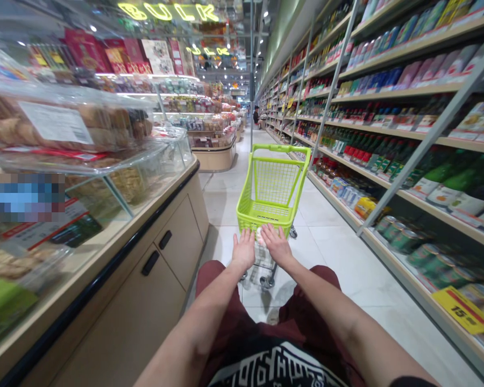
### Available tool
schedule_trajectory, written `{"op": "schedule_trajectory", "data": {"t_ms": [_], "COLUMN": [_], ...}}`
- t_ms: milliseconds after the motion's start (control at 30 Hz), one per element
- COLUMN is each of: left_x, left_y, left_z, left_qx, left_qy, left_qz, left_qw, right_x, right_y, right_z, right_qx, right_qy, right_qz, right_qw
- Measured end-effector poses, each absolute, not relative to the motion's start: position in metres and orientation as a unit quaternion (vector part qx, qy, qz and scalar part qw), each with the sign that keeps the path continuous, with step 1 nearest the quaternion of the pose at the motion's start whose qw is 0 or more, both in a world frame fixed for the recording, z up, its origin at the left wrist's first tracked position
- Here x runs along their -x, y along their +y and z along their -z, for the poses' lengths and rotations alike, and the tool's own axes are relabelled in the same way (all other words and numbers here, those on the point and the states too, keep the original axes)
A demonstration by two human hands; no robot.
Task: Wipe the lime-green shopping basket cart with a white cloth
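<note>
Lime-green plastic basket trolley [277, 185] stands on white floor tiles [331, 244] just ahead of you, your bare left hand [244, 248] and right hand [276, 244] lying unclenched, fingers outstretched, at its near end, probably to steady it evenly.

Two hands [244, 251] [276, 243] in play, one green cart [280, 185]! Two black handles [165, 239] [150, 263] on the near counter [133, 312], two neon signs [168, 12] [207, 51] aglow, and apparently one distant person [256, 117].
</note>
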State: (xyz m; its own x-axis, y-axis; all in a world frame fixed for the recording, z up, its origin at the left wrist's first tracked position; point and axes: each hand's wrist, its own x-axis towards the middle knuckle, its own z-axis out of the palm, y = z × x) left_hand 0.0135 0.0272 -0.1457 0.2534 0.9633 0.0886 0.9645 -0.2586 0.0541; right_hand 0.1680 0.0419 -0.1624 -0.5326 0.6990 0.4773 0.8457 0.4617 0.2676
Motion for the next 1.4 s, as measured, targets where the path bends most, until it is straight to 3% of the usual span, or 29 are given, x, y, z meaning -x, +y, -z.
{"op": "schedule_trajectory", "data": {"t_ms": [200,467,733,1000,1200,1400], "left_x": [-0.005,0.019,0.025,0.034,0.039,0.022], "left_y": [0.025,0.036,0.032,0.036,0.04,0.066], "left_z": [0.154,0.15,0.154,0.152,0.145,0.111], "left_qx": [0.786,0.743,0.762,0.745,0.744,0.767], "left_qy": [-0.617,-0.669,-0.647,-0.667,-0.668,-0.634], "left_qz": [0.024,0.022,0.013,-0.006,0.007,0.082], "left_qw": [-0.007,0.004,0.011,0.006,0.01,0.051], "right_x": [-0.162,-0.128,-0.129,-0.097,-0.108,-0.139], "right_y": [0.034,0.052,0.053,0.074,0.065,0.045], "right_z": [0.201,0.145,0.187,0.135,0.17,0.135], "right_qx": [0.44,0.418,0.386,0.369,0.377,0.453], "right_qy": [-0.871,-0.856,-0.89,-0.892,-0.902,-0.847], "right_qz": [0.195,0.217,0.208,0.204,0.184,0.19], "right_qw": [0.101,0.211,0.126,0.159,0.103,0.204]}}
